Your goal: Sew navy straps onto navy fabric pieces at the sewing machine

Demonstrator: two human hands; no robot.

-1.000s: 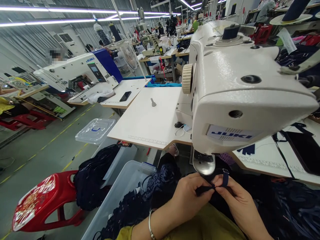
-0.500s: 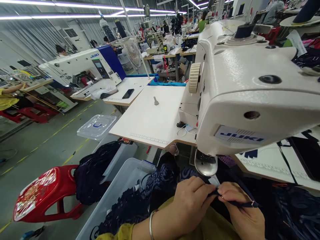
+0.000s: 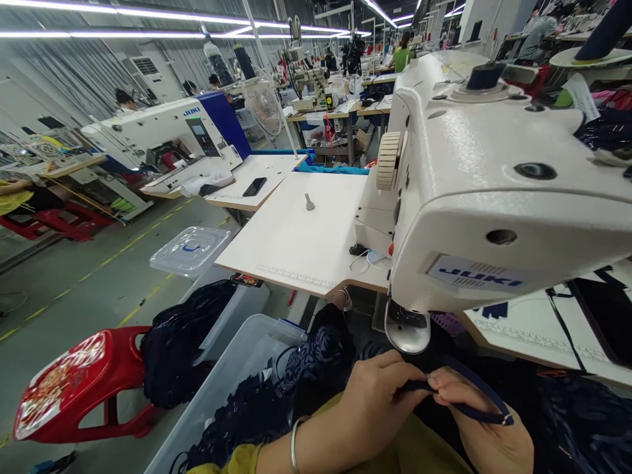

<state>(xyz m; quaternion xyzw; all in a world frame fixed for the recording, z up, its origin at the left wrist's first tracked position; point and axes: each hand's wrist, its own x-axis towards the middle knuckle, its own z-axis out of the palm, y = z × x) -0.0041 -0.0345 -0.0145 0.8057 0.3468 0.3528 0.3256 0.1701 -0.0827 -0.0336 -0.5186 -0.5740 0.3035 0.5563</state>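
Observation:
My left hand (image 3: 378, 398), with a bangle at the wrist, pinches one part of a narrow navy strap (image 3: 486, 390). Close beside it, my right hand (image 3: 476, 411) grips the same strap between thumb and fingers. The strap loops over the right hand, and a small shiny fitting (image 3: 507, 419) sits at its bend. Just above the hands is the rounded metal end (image 3: 407, 332) of the white sewing machine (image 3: 498, 197). Fingers cover the spot where the strap parts meet.
A clear plastic bin (image 3: 217, 388) of navy garments (image 3: 247, 411) stands at my left, near a red stool (image 3: 89, 388) and a dark fabric pile (image 3: 182, 342). The white table (image 3: 291, 237) bears a small metal piece (image 3: 309, 202). Navy garments (image 3: 587, 415) lie at right.
The small whitish piece that stuck up between my hands is no longer visible. The strap now arches wider over my right hand, which has shifted slightly right and down.

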